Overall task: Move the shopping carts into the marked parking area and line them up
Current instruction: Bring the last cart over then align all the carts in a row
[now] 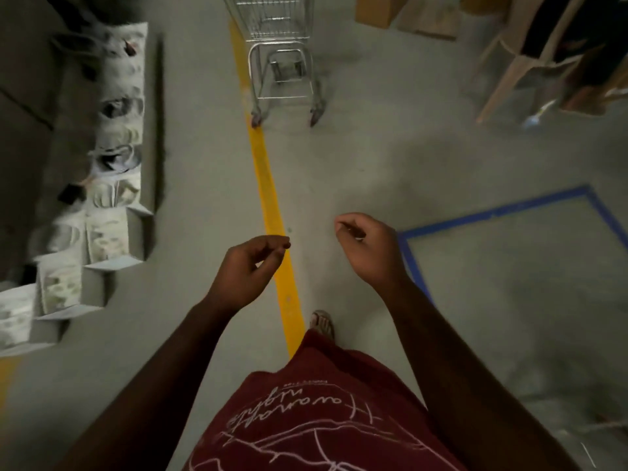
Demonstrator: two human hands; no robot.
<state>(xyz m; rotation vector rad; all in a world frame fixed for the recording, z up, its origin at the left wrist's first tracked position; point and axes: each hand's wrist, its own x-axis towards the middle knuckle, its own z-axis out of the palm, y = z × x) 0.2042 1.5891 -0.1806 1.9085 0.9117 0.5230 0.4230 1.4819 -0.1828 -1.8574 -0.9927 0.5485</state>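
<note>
Nearest the camera, at 6 o'clock, a dark red printed shirt (326, 413) is filling the lower frame, with one sandalled foot (322, 323) showing just beyond its hem, beside the right edge of the yellow floor line (272, 205).

Both bare forearms are reaching forward over the grey floor (356, 158). The left hand (245, 270) is hanging over the left edge of the yellow floor line, its fingers loosely curled with the thumb tip lying near the fingertips, gripping nothing. The right hand (365, 248) is hovering at 12 o'clock of the foot, fingers curled inward into a loose fist, likewise holding nothing. The two hands are apart, with bare floor showing between them.

At 3 o'clock, the blue tape outline (496, 210) is marking a bay; its near-left corner is lying just beside the right wrist, and the floor inside it is open.

At 9 to 10 o'clock, a stepped row of printed cartons (105, 232) is bordering the left side of the aisle, well apart from the line.

Farther out, at 12 o'clock, the shopping cart (280, 56) is standing well apart from both hands, outside the blue tape outline, its rear left wheel touching the yellow floor line. Open floor is lying between cart and hands. At 1 to 2 o'clock, cardboard boxes (404, 13) and pale chairs (516, 59) are bounding the far right; details there are blurred.
</note>
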